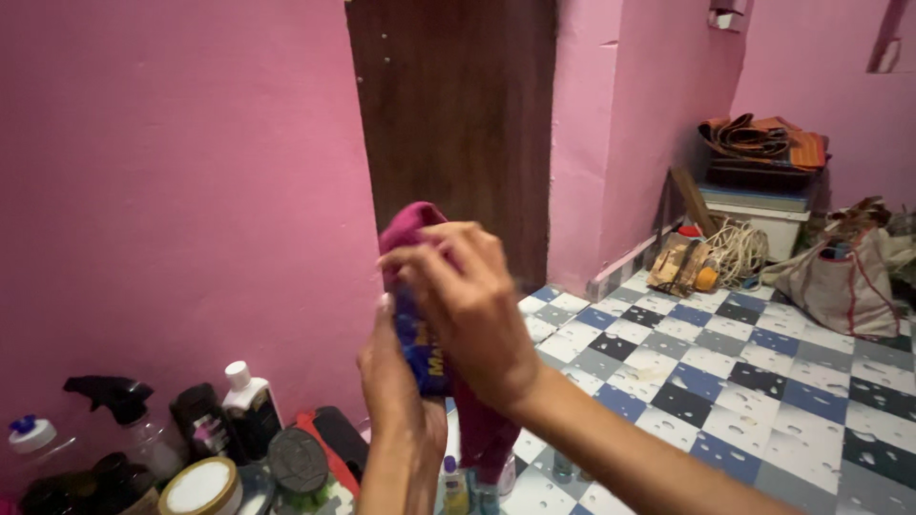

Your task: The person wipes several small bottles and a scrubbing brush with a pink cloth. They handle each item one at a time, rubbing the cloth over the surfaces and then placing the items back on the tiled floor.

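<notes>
Both hands work in mid-air before the dark door, with open tiled floor to the right. The left hand grips a blue bottle from below; the right hand closes a magenta cloth over its top. Below crowd a spray bottle, a white-capped bottle and a round tin. A bag slumps by the far wall, contents unclear.

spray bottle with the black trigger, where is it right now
In the head view the spray bottle stands at the lower left against the pink wall, between a white-capped clear bottle and a dark bottle, left of both hands.
</notes>
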